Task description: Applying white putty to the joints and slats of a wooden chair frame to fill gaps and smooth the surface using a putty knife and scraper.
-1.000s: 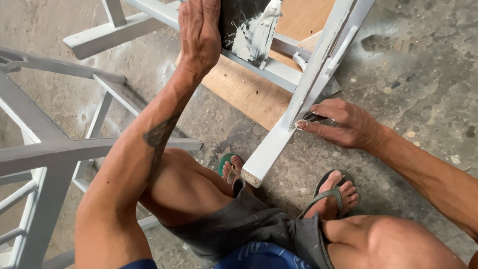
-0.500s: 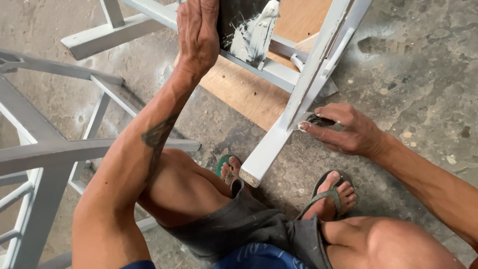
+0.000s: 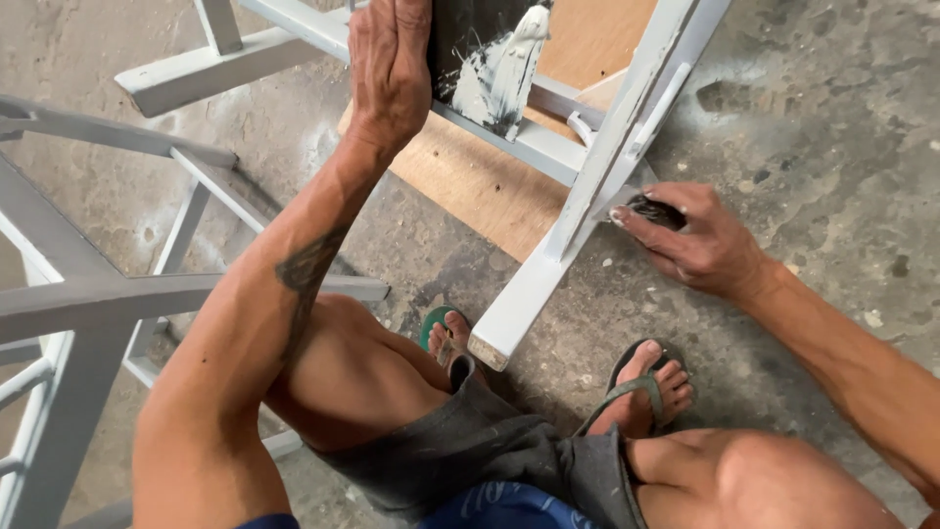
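Floor: rough grey concrete floor (image 3: 832,118), stained and speckled, under everything.
Side frames: more grey-painted wooden frames (image 3: 88,294) lie off to the left, bars crossing.
Worked frame: a grey-painted wooden frame (image 3: 587,206) slants down toward the person, its cut end just above the feet, resting over a bare plywood sheet (image 3: 480,186).
Dark board: a black board smeared with pale putty (image 3: 490,59) stands up at the top edge.
Left hand: left hand (image 3: 392,69) is up high, fingers flat and together against the dark board's edge, steadying it.
Right hand: right hand (image 3: 700,240) is closed around a small dark pad (image 3: 651,209), pressed right against the frame's leg.
Feet: green flip-flops (image 3: 636,387) planted on the concrete.
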